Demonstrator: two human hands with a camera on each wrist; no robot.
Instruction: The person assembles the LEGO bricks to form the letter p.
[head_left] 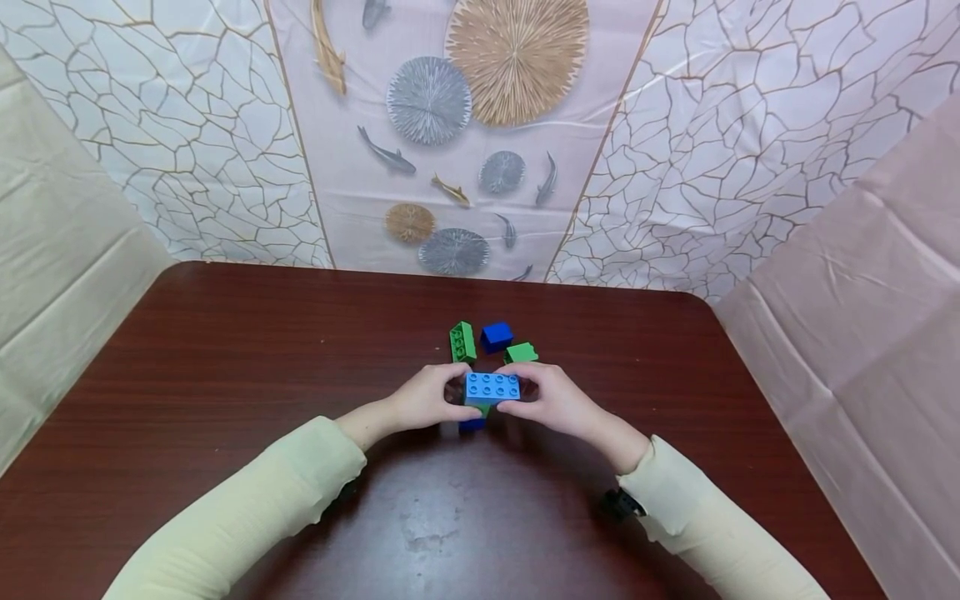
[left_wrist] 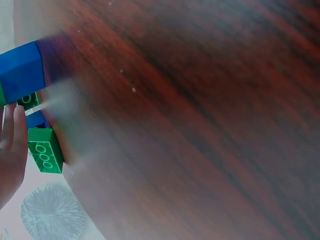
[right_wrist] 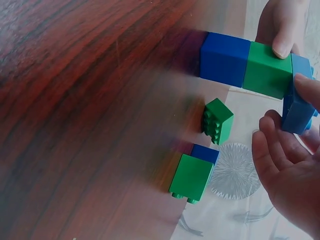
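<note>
blue brick showing top left | green brick lying on desk (dark wood) | fingers reaching beside it

No legible text, label, brand, number or sign appears in any view. The studs of the light blue brick, gripped between the fingers of the left hand and the right hand, carry no readable marking at this resolution.
</note>
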